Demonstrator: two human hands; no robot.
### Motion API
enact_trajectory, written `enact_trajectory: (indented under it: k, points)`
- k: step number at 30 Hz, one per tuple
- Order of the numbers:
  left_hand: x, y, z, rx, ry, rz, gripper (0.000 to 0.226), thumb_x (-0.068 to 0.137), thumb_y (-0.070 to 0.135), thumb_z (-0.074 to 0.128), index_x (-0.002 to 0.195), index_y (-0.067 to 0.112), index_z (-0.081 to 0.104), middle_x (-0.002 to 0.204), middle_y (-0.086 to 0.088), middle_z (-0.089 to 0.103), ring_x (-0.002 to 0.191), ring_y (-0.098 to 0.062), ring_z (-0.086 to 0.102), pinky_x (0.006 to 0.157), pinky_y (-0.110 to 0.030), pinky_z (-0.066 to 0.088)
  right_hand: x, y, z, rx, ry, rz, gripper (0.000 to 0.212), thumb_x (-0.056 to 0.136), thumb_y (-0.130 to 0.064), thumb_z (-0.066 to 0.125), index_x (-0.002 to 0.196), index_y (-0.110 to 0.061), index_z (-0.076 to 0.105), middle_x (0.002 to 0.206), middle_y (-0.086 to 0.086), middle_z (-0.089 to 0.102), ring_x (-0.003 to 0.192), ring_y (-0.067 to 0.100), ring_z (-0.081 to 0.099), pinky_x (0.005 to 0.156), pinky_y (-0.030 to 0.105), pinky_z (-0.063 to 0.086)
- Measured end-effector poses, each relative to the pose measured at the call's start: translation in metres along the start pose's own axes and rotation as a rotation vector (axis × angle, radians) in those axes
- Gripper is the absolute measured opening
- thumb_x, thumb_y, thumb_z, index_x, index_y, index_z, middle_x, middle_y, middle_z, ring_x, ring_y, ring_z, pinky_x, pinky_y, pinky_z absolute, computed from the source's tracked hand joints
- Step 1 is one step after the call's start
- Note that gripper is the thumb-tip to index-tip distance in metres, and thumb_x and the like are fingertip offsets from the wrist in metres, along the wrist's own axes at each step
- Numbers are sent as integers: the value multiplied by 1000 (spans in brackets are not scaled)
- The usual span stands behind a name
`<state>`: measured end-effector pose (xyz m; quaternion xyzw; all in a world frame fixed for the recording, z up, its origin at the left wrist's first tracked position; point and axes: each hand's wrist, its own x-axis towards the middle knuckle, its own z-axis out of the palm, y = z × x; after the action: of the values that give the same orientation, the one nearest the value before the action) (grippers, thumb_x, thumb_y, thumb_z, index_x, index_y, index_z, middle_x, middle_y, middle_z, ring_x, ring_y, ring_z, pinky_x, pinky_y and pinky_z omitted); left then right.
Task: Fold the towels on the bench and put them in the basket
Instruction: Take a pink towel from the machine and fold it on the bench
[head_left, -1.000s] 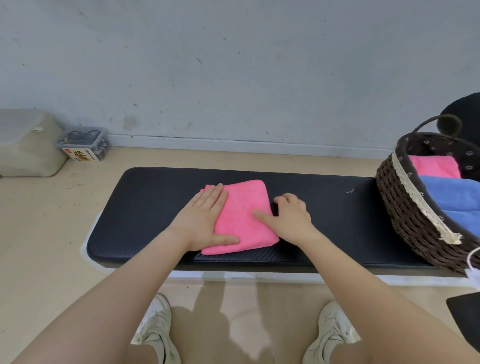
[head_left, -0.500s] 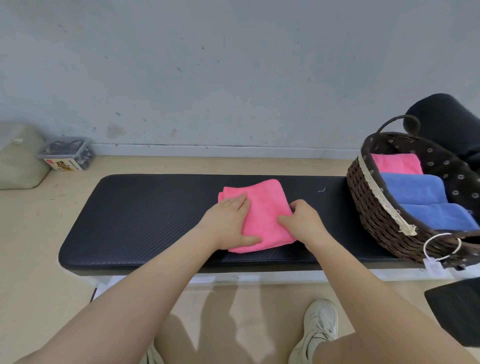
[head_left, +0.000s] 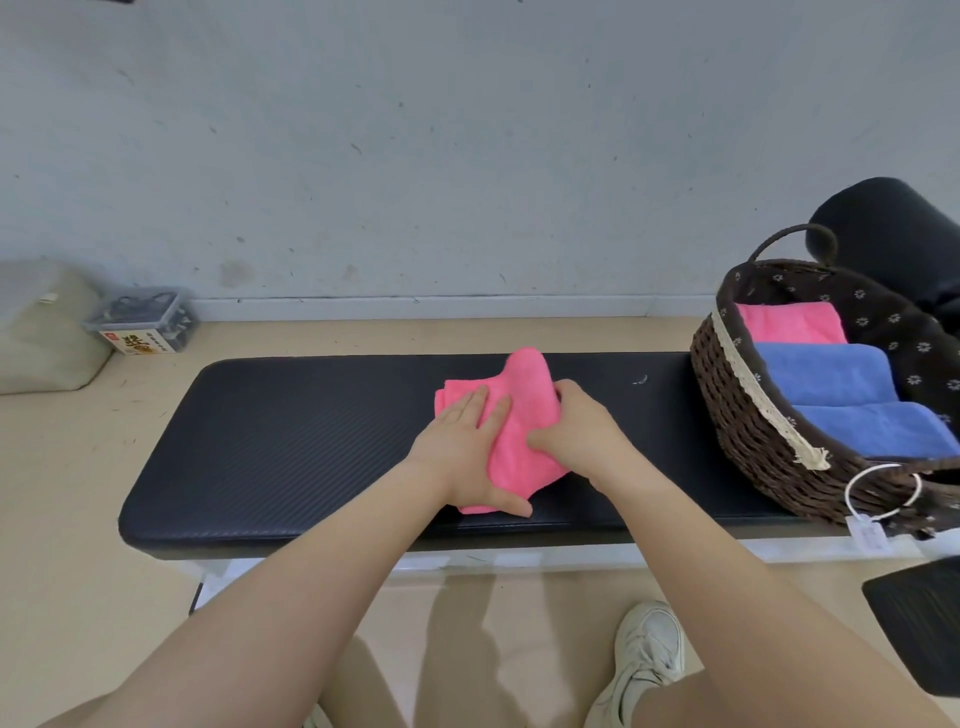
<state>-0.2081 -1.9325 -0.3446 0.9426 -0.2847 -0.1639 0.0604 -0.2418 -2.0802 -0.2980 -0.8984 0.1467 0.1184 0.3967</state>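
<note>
Pink folded towel (head_left: 519, 415) at the black bench's (head_left: 311, 441) centre: left hand (head_left: 462, 452) lies flat on it with straight fingers, right hand (head_left: 576, 431) grips its 3 o'clock edge. Wicker basket (head_left: 737, 410) at 3 o'clock holds pink and blue towels; its white tag (head_left: 868, 535) and the 10 o'clock box label (head_left: 136, 343) are illegible

Layout of bench, towel and basket

A towel (head_left: 522, 415) lies on the bench (head_left: 311, 441), right of centre, with both hands on it. The basket (head_left: 748, 415) stands on the bench's right end, folded towels (head_left: 831, 374) inside.
</note>
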Motion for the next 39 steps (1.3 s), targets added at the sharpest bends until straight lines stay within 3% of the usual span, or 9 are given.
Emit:
enact_trajectory:
  k: [6, 10, 17, 21, 24, 27, 31, 35, 39]
  points:
    - [-22, -26, -19, -703, 92, 153, 111, 59, 36, 85, 142, 37, 12, 136, 25, 28, 125, 13, 30, 105, -10, 30, -21, -32, 14, -339, 104, -294, 47, 80, -12, 52, 125, -16, 40, 105, 4, 48, 86, 25, 52, 65, 34, 42]
    - [-29, -55, -10, -333, 169, 55, 79, 73, 50, 71, 141, 23, 40, 145, 1, 25, 137, -18, 19, 114, -31, 20, -25, -43, 28, -431, 81, -280, 44, 86, -12, 52, 127, -12, 36, 114, 10, 42, 78, 26, 46, 63, 34, 40]
    - [-33, -68, -7, -541, 144, 106, 28, 89, 14, 58, 117, 18, 63, 141, 9, 38, 123, -10, 42, 97, -20, 33, -31, -51, 61, -491, -47, -347, 71, 83, -31, 63, 139, -9, 26, 126, 13, 40, 105, 32, 52, 71, 31, 39]
    - [-32, -69, -7, -734, 242, 5, 36, 94, -1, 42, 123, 11, 58, 129, 4, 54, 111, -8, 51, 87, -13, 39, -37, -48, 68, -713, -87, -418, 71, 83, -43, 61, 138, -10, 30, 133, 11, 38, 118, 30, 43, 86, 37, 42]
    - [-27, -68, -14, -1044, 371, -179, 37, 98, 6, 35, 134, 9, 42, 140, -7, 47, 121, -17, 50, 103, -28, 41, -40, -39, 75, -848, -136, -463, 77, 89, -56, 44, 149, -16, 16, 150, 10, 20, 131, 31, 31, 96, 39, 39]
    - [-20, -66, -24, -704, 302, -116, 56, 97, 24, 45, 147, 12, 22, 152, -2, 29, 139, -16, 29, 113, -26, 21, -40, -36, 75, -887, -155, -490, 65, 94, -59, 27, 149, -25, 18, 154, 9, 14, 134, 30, 27, 99, 40, 32]
    - [-7, -62, -35, -464, 125, -63, 67, 94, 28, 52, 150, 15, 16, 156, -1, 20, 142, -16, 22, 112, -24, 18, -33, -37, 64, -817, -215, -500, 41, 100, -45, 20, 131, -38, 46, 146, 8, 27, 121, 30, 34, 97, 41, 32]
    - [-2, -65, -37, -433, 51, -48, 73, 95, 29, 52, 151, 21, 6, 157, -1, 19, 142, -18, 23, 111, -25, 20, -18, -28, 58, -428, -46, -397, 21, 96, -32, 45, 108, -19, 56, 119, 0, 49, 104, 24, 41, 88, 38, 42]
    - [0, -67, -38, -427, 2, 43, 76, 96, 19, 49, 149, 33, -3, 158, -1, 12, 144, -16, 16, 113, -27, 17, -13, -19, 64, -258, -46, -135, 71, 75, -43, 72, 130, -16, 36, 127, 3, 38, 117, 23, 41, 91, 39, 46]
